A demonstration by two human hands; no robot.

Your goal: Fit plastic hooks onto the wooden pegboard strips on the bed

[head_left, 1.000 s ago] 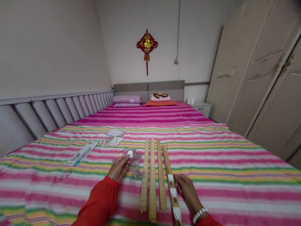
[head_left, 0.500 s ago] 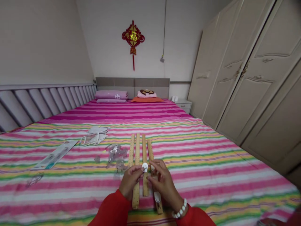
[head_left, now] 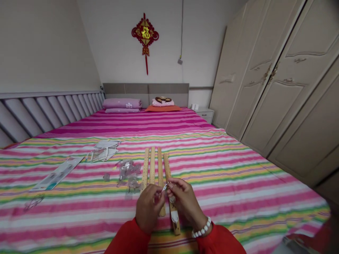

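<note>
Our L hand point(head_left: 148, 208) pinches a white hook point(head_left: 164, 188); R hand point(head_left: 186, 200) fingertips crowd its edge, can't tell if pinching. It's over the wood strips point(head_left: 153, 162): w/ a slip btwn hands, it might drop there.

In my view, four wooden strips point(head_left: 159, 165) lie on the bed point(head_left: 238, 204), right of the loose hooks point(head_left: 129, 169); headboard point(head_left: 124, 92) behind, wardrobe point(head_left: 286, 113) right.
</note>
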